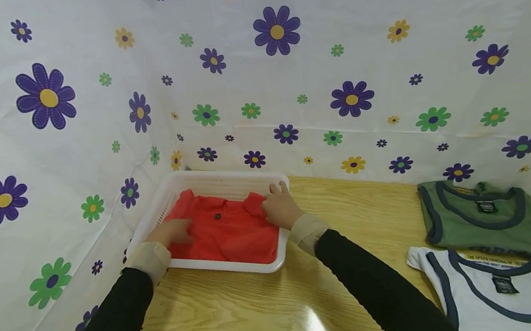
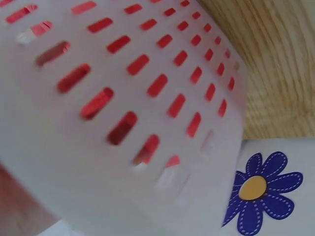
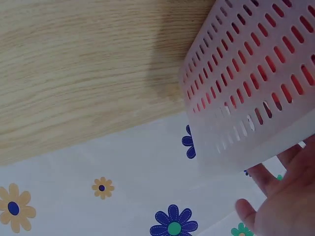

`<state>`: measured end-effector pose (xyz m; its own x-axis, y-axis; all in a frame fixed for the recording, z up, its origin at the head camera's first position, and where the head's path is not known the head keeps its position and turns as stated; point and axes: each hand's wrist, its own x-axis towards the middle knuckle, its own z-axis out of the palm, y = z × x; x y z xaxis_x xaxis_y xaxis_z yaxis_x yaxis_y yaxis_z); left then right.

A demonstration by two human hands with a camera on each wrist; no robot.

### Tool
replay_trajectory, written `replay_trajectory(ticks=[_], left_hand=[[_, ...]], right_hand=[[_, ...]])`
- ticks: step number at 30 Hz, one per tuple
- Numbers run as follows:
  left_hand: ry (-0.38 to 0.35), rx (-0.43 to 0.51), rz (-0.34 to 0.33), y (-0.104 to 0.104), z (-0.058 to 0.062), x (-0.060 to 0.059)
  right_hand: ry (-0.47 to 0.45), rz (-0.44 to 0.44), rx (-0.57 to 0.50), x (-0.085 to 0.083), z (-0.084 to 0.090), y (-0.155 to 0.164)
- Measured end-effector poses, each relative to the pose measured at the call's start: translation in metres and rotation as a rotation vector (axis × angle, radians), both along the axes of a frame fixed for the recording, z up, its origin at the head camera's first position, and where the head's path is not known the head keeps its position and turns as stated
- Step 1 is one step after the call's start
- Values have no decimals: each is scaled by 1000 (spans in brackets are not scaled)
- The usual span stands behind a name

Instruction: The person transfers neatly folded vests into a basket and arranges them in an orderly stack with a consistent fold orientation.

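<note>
The red shirt [image 1: 226,231] lies in the white basket [image 1: 228,182] at the desk's [image 1: 243,319] far left corner. The left hand [image 1: 171,232] rests flat on it; the right hand [image 1: 280,207] lies at its collar, grip indiscernible. Both wrist views show mostly basket wall. 2 tank tops, green [image 1: 482,215] and white [image 1: 502,291], lie at the right edge, the white one cut off.

The slotted wall of a white plastic basket [image 2: 98,162] fills most of the left wrist view, close to the lens and partly blurred, with red fabric [image 2: 98,102] visible through its rows of oblong slots. A wooden tabletop [image 2: 275,64] with light grain occupies the upper right, beyond the basket's rounded corner. Below it lies white cloth printed with a purple flower with a yellow centre [image 2: 261,191], just beside the basket wall.
</note>
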<state>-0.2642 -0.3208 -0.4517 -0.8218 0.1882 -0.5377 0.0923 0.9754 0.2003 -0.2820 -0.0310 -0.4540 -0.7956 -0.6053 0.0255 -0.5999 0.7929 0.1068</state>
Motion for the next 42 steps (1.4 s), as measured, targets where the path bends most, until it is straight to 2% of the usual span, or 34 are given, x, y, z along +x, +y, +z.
replay_trajectory(ticks=[4,7,11,16,21,25,27,32,36,42], left_hand=[[-120,10,-35,3,2,1],[-158,46,-9,5,2,1],[-142,81,26,6,0,-1],[-71,97,-24,6,-6,-3],[37,173,-39,18,-9,-2],[157,249,-19,43,1,3],[213,301,-31,57,8,7],[309,403,-105,99,24,23],[369,455,-123,137,37,39],[484,520,-145,190,56,66]], right_hand=[[-60,-39,37,0,1,5],[-102,-69,89,1,0,8],[-144,-106,182,1,-3,12],[-155,-149,221,1,-5,20],[-173,-136,73,0,-8,33],[-219,-116,-147,3,-5,46],[-223,-106,-244,6,-1,53],[-176,-110,-427,18,12,75],[-97,-130,-556,29,19,96],[-4,-156,-643,47,28,124]])
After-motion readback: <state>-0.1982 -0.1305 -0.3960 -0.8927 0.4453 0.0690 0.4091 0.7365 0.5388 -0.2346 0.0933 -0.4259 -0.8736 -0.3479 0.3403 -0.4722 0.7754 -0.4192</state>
